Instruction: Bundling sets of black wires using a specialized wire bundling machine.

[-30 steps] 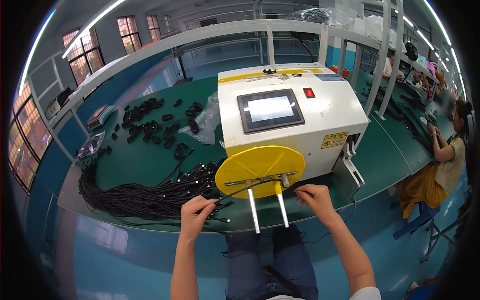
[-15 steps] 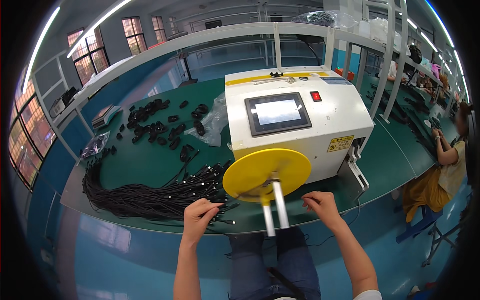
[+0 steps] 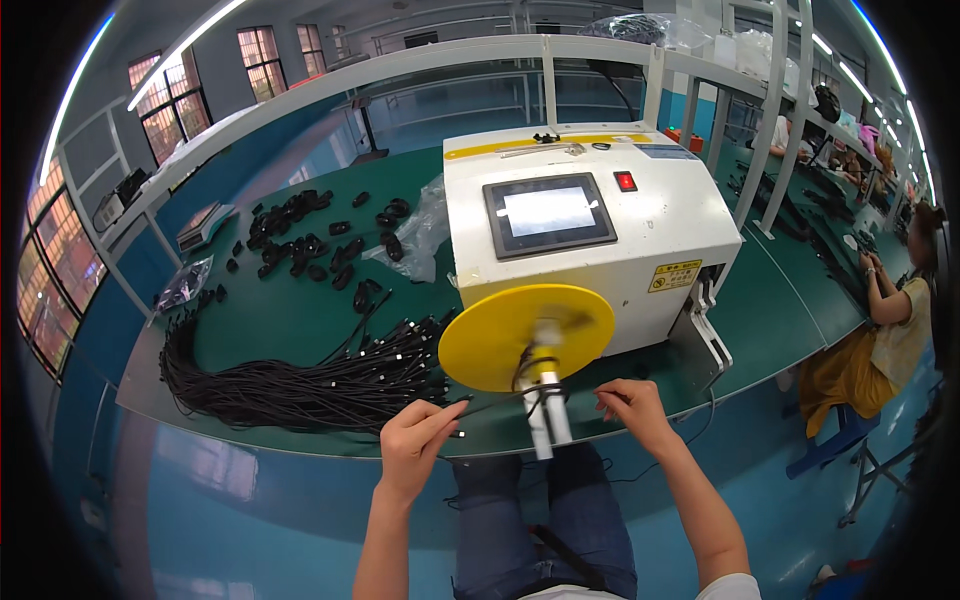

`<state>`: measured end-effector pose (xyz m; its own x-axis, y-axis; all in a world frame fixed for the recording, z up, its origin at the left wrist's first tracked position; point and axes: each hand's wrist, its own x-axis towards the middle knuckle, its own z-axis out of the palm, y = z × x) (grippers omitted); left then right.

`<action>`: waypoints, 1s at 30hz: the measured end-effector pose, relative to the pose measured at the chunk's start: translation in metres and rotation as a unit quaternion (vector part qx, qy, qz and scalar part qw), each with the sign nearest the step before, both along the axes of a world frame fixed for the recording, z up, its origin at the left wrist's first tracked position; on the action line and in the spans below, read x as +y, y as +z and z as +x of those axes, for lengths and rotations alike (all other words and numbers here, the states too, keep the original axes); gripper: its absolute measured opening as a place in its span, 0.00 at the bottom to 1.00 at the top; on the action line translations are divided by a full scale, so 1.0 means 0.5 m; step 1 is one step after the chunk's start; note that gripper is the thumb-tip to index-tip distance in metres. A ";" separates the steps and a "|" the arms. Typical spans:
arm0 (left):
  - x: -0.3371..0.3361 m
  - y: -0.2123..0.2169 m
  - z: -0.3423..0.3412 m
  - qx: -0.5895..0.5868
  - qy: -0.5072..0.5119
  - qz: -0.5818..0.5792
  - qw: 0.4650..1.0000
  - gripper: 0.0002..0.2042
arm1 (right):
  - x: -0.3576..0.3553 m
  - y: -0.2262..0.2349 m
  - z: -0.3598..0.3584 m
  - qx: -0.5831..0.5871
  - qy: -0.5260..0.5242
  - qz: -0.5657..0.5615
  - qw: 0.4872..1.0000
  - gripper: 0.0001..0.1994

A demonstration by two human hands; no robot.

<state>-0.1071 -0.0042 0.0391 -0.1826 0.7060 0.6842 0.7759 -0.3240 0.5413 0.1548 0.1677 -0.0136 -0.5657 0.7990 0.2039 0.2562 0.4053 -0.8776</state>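
A yellow disc [image 3: 480, 345] on the front of a white machine [image 3: 600, 270] carries two pale prongs [image 3: 533, 425] that point toward me. Loops of black cable [image 3: 524, 378] are wound round the prongs. Just left of them, my left hand [image 3: 415, 445] is closed in a pinch on the cable, which stretches from its fingertips to the prongs. Right of the prongs my right hand [image 3: 635, 412] hovers apart from them, thumb and fingers pressed together. Whatever those fingers hold, if anything, is too small to make out.
A long bundle of black cables [image 3: 270, 385] lies along the left table edge. Beyond it are several small black coiled pieces [image 3: 290, 225] and a clear plastic bag [image 3: 420, 235]. A metal shelf frame [image 3: 548, 90] rises behind. Another person [image 3: 895, 310] sits at the right.
The disc and prongs have turned, and cable loops now show round the prongs. My left hand has moved right toward them; my right hand has shifted slightly left. The view has shifted a little.
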 end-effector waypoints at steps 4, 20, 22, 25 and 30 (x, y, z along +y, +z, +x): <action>-0.004 0.007 0.044 -0.002 0.000 0.023 1.000 0.14 | -0.005 0.004 -0.002 -0.011 -0.002 -0.005 1.000 0.06; 0.049 0.082 0.178 0.293 -0.090 -0.018 0.952 0.19 | -0.087 0.043 -0.007 0.172 0.060 -0.227 0.957 0.06; 0.049 0.080 0.179 0.282 -0.090 -0.008 0.955 0.19 | -0.119 0.073 -0.019 0.252 0.086 -0.279 0.923 0.06; 0.047 0.072 0.184 0.255 -0.089 0.017 0.963 0.18 | -0.137 0.104 -0.026 0.285 0.109 -0.311 0.900 0.05; 0.034 0.034 0.187 0.204 -0.002 0.093 0.975 0.16 | -0.144 0.102 -0.038 0.335 0.114 -0.401 0.845 0.03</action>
